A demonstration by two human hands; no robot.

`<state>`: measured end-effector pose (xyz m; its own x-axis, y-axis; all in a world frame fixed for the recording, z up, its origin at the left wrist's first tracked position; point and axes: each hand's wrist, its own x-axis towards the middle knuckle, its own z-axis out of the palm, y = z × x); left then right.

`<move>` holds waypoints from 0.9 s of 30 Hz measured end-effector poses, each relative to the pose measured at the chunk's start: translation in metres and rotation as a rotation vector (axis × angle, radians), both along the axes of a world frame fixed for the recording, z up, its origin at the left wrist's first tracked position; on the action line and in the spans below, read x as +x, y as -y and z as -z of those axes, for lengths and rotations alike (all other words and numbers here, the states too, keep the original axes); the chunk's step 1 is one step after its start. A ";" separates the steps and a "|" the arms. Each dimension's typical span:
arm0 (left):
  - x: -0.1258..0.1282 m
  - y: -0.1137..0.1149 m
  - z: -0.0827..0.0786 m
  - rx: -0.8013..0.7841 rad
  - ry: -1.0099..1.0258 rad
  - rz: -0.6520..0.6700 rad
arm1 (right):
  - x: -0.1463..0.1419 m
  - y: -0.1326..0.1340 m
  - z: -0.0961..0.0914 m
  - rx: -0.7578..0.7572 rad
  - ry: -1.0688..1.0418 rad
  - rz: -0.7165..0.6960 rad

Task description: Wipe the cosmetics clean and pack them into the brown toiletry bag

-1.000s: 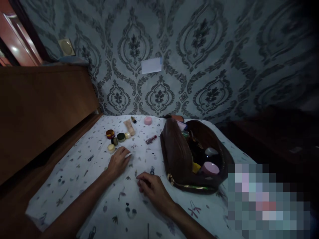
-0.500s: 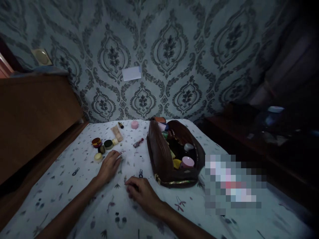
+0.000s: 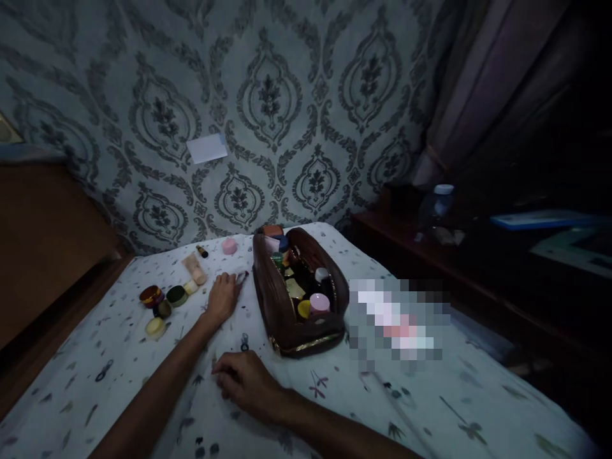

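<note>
A brown open pouch (image 3: 272, 299) full of small cosmetics sits on the patterned white sheet (image 3: 335, 395). My left hand (image 3: 221, 298) lies stretched out on the sheet just left of the pouch, fingertips at a small dark reddish tube (image 3: 241, 278); whether it grips the tube is unclear. My right hand (image 3: 243, 382) rests knuckles-up on the sheet nearer to me, fingers curled under, with nothing visible in it. Left of my left hand lie several little jars (image 3: 165, 303), a beige tube (image 3: 195, 269), a small dark bottle (image 3: 202, 252) and a pink jar (image 3: 229, 246).
A wooden headboard (image 3: 43, 242) rises on the left, patterned wallpaper behind. A dark side table (image 3: 478, 255) on the right holds a plastic bottle (image 3: 437, 207). A blurred-out patch (image 3: 399, 322) lies on the sheet right of the pouch.
The view has swung to the right. My left hand has reached forward, from beside the jars to the reddish tube next to the pouch. My right hand stays resting on the sheet.
</note>
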<state>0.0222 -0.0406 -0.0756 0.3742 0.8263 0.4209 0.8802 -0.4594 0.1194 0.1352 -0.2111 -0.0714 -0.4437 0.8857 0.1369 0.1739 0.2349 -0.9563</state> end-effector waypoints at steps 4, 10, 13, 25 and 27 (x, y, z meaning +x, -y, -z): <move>-0.015 0.010 -0.005 -0.021 -0.017 -0.017 | -0.002 -0.003 0.007 -0.067 -0.087 0.042; -0.048 0.062 -0.018 -0.105 0.040 0.025 | -0.006 -0.011 0.011 -0.238 -0.325 0.129; -0.061 0.092 -0.024 -0.214 0.158 0.082 | -0.009 -0.017 0.013 -0.340 -0.496 0.178; -0.069 0.131 -0.023 -0.246 0.294 0.132 | -0.004 -0.022 0.009 -0.374 -0.662 0.137; -0.068 0.131 -0.022 -0.224 0.323 0.099 | -0.004 -0.021 0.007 -0.377 -0.645 0.123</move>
